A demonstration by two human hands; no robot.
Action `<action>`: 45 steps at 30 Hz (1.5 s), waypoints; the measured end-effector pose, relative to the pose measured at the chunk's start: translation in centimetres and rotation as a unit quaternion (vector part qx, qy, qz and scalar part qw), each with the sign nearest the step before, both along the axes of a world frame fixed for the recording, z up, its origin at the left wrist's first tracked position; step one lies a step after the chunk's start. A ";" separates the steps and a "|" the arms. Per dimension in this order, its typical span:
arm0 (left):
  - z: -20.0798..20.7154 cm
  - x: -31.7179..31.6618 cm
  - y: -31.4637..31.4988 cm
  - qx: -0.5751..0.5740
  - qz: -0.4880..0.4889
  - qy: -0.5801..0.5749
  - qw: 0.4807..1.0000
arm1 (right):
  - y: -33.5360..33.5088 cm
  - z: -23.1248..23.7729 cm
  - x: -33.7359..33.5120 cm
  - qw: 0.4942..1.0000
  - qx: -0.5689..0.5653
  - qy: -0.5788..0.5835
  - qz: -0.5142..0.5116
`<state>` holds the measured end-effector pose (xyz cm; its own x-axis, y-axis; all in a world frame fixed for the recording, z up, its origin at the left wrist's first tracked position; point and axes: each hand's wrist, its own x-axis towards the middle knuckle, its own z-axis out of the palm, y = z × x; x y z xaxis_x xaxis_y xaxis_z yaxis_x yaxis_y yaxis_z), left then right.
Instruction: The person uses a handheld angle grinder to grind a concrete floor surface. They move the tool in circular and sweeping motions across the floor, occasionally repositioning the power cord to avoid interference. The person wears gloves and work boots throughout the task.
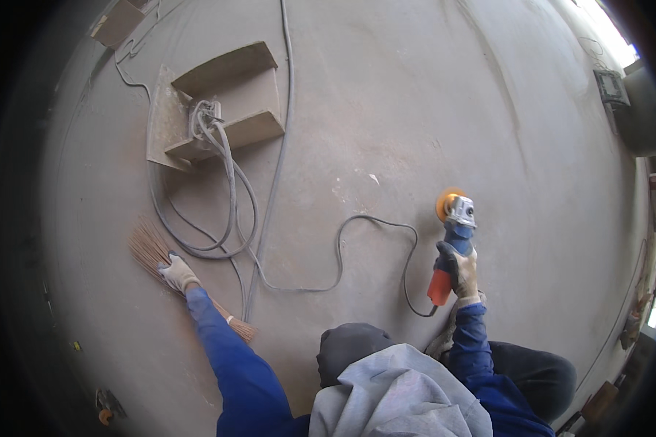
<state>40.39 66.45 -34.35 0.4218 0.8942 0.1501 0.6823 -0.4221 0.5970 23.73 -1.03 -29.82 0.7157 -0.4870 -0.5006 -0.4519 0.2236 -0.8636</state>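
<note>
At the left, my left hand (180,274), in a white work glove with dark fingertips, is closed round a broom of bundled brown twigs (144,246). The bristles fan out to the far left on the dusty floor, and the bound end shows past my blue sleeve. My right hand (466,271), gloved too, grips an angle grinder (458,231) with a blue and orange body and a silver head. A yellow-orange disc (444,205) sits at its far end; whether it spins I cannot tell. From the orange end runs a grey power cord (339,255).
A dusty tan open-sided wooden box (249,91) stands at the far left, with plugs and looped cables (232,182) coming out of it. Another cable (286,73) stretches along the grey floor (386,95). A dark cylinder (647,113) stands at the right edge.
</note>
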 end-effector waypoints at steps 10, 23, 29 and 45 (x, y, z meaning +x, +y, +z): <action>2.6 -4.4 -31.6 0.033 -0.423 0.419 0.803 | 6.5 0.3 12.4 0.961 -0.061 0.079 0.259; 2.6 0.5 -32.7 -0.018 -0.368 0.547 0.751 | -3.1 -2.4 15.6 0.991 -0.017 0.060 0.123; 1.6 0.4 -32.1 0.019 -0.411 0.574 0.708 | -0.1 -1.8 16.0 0.976 -0.058 0.067 0.197; 0.7 0.2 -32.0 0.043 -0.398 0.558 0.727 | -3.6 -1.0 20.4 0.983 -0.036 0.062 0.170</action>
